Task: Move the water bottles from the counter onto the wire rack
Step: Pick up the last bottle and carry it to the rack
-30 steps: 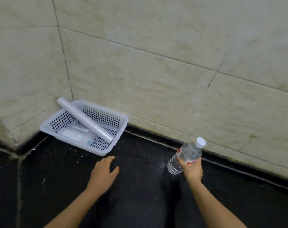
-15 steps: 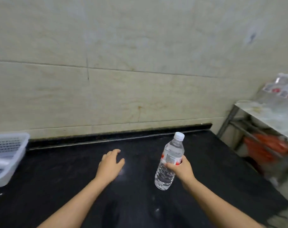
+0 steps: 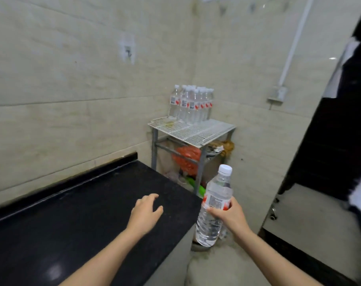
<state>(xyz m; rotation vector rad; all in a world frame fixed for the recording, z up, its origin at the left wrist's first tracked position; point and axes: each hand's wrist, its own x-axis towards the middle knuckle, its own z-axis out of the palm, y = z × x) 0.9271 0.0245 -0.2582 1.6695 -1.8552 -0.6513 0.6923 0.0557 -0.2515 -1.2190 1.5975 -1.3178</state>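
Observation:
My right hand (image 3: pixel 229 216) grips a clear water bottle (image 3: pixel 213 209) with a white cap and a red-and-white label, held tilted just past the right end of the black counter (image 3: pixel 76 213). My left hand (image 3: pixel 144 213) hovers over the counter with fingers apart, holding nothing. The white wire rack (image 3: pixel 198 130) stands in the corner beyond the counter's end. Several matching water bottles (image 3: pixel 191 105) stand upright in a cluster at the back of its top shelf.
Under the rack's top shelf sit an orange-red bag (image 3: pixel 185 158), green items (image 3: pixel 196 185) and a brown bundle (image 3: pixel 226 147). Tiled walls close the corner. A dark door or cabinet (image 3: pixel 330 145) stands at the right, with pale floor (image 3: pixel 227 265) below.
The view has swung right from the white basket to the corner rack. My right hand has carried the bottle from over the counter to beyond its right edge. The left hand stays over the counter.

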